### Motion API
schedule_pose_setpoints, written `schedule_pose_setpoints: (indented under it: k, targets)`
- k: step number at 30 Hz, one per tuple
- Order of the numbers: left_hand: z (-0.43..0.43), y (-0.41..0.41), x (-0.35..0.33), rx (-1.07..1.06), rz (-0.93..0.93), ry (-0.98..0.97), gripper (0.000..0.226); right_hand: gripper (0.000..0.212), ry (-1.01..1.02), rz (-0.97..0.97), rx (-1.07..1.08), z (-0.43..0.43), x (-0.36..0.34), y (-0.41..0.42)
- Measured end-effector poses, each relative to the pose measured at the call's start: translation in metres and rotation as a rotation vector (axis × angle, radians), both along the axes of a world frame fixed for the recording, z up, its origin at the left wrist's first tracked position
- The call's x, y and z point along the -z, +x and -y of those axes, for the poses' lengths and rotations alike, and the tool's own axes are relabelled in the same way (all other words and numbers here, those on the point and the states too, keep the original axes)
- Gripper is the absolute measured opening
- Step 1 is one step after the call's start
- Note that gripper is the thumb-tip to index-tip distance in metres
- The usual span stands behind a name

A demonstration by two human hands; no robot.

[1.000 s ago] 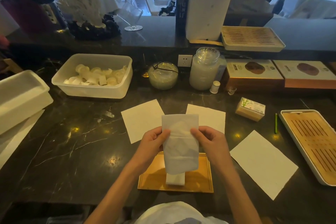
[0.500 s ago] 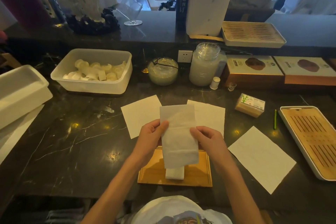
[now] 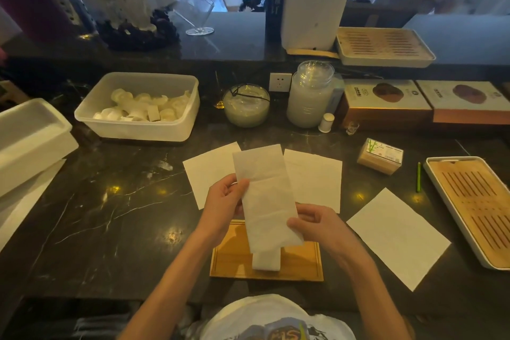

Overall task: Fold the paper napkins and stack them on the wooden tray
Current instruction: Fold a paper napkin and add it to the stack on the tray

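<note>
I hold a white paper napkin [image 3: 265, 196], folded into a long strip, upright above the wooden tray [image 3: 234, 257]. My left hand [image 3: 223, 207] pinches its left edge near the middle. Lower down, my right hand [image 3: 314, 226] grips the strip's right edge close to the bottom. A small folded napkin [image 3: 266, 260] lies on the tray, partly hidden by the held strip. Three unfolded napkins lie flat on the dark marble counter: one [image 3: 205, 171] behind my left hand, one [image 3: 314, 176] behind my right hand, and one [image 3: 397, 237] to the right.
A slatted tea tray [image 3: 474, 210] sits at the right edge, with a green pencil [image 3: 418, 176] and a small box [image 3: 380, 156] beside it. A plastic tub [image 3: 138, 107], two glass jars [image 3: 310, 94] and flat boxes [image 3: 386, 103] line the back. White containers [image 3: 30, 135] stand at the left.
My right hand has slid down the napkin's right edge toward its bottom. The strip now tilts with its top leaning left, and my left hand stays at the middle.
</note>
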State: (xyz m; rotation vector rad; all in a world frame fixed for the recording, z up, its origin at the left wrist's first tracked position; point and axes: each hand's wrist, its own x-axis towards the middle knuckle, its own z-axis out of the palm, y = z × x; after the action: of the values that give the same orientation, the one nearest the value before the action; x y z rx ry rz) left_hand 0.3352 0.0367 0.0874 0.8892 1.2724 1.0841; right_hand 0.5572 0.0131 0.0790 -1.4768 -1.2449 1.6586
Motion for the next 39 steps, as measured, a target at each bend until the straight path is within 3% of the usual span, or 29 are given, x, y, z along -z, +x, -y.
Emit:
schedule_pose_setpoints:
  k: [6, 10, 13, 19, 22, 24, 26, 31, 35, 39]
  targets:
    - [-0.001, 0.000, 0.000, 0.060, -0.028, 0.001, 0.014, 0.020, 0.006, -0.036, 0.005, 0.004, 0.004, -0.001]
    - [0.004, 0.004, -0.001, 0.192, -0.074, 0.016, 0.018, 0.030, 0.069, -0.051, 0.136, -0.011, -0.004, -0.004]
    - [0.005, 0.004, -0.002, 0.247, -0.113, 0.042, 0.020, 0.023, 0.096, -0.052, 0.177, -0.018, -0.004, -0.004]
    - [0.003, -0.006, -0.017, 0.272, -0.080, 0.127, 0.044, 0.021, 0.035, -0.201, 0.189, -0.022, -0.009, 0.000]
    - [0.003, -0.008, -0.020, 0.273, 0.040, 0.147, 0.035, 0.029, 0.109, -0.187, 0.211, -0.025, -0.015, -0.003]
    - [0.004, -0.008, -0.020, 0.273, 0.201, 0.050, 0.027, 0.027, 0.166, -0.163, 0.233, -0.027, -0.017, -0.004]
    - [0.006, -0.006, -0.020, 0.314, 0.283, -0.077, 0.036, 0.025, 0.224, -0.136, 0.248, -0.030, -0.019, -0.005]
    - [0.007, 0.001, -0.017, 0.358, 0.196, -0.116, 0.035, 0.037, 0.327, -0.084, 0.240, -0.035, -0.028, -0.001]
    - [0.004, 0.000, -0.017, 0.330, 0.168, -0.107, 0.047, 0.046, 0.363, -0.026, 0.208, -0.038, -0.031, 0.003]
    - [0.001, -0.001, -0.017, 0.311, 0.118, -0.072, 0.040, 0.052, 0.377, 0.008, 0.177, -0.040, -0.033, 0.006]
